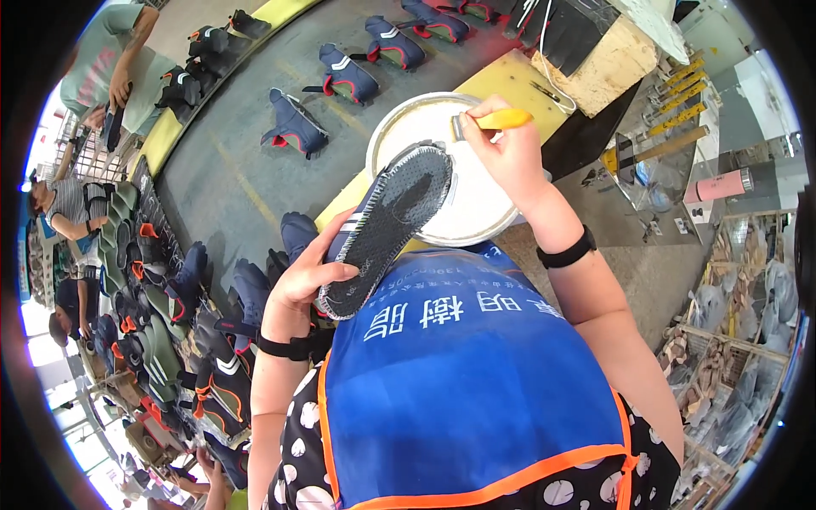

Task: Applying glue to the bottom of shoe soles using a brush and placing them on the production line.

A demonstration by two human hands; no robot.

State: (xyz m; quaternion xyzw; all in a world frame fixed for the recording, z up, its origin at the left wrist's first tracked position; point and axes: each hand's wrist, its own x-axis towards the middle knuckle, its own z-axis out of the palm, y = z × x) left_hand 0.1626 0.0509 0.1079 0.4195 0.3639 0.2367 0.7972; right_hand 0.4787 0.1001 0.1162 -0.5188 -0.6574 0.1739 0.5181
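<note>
My left hand (310, 272) grips a dark shoe upper (398, 217) near its lower end. The upper is turned bottom up, with a black perforated base and pale zigzag stitching around its edge; a wet-looking sheen shows on part of the base. Between the thumb and fingers of my right hand (508, 161) is a brush (505, 119) with a yellow handle. Its metal end points left over a round white bucket (375, 146) of white liquid or paste. The far end of the upper overlaps the bucket's opening. I cannot make out the brush's bristles clearly.
Several navy shoe uppers (347, 75) stand in a row on the grey conveyor belt (246, 110) beyond the bucket. More shoes (225, 374) crowd a rack at left. A wooden board (608, 64) and a pink bottle (718, 185) are at right. Other people work at left.
</note>
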